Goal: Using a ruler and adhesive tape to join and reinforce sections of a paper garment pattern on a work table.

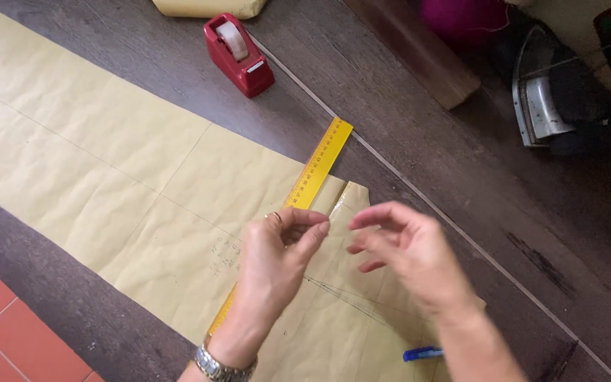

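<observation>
Left hand [277, 258]: thumb and fingers pinched, contents too small to tell.
Right hand [408, 251]: fingers loosely curled, over paper [100, 155].
Ruler [312, 173]: yellow, on paper's far edge.
Tape dispenser [238, 55]: red, near tabletop's far edge.

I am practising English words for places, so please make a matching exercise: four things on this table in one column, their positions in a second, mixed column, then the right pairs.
Things:
1. tape dispenser
2. ruler
3. pen
4. iron

Places:
A. by the right forearm, bottom edge
B. upper right, in shadow
C. on the bare table, top middle
D. on the paper, passing under the left hand

Pairs: 1-C, 2-D, 3-A, 4-B
</observation>
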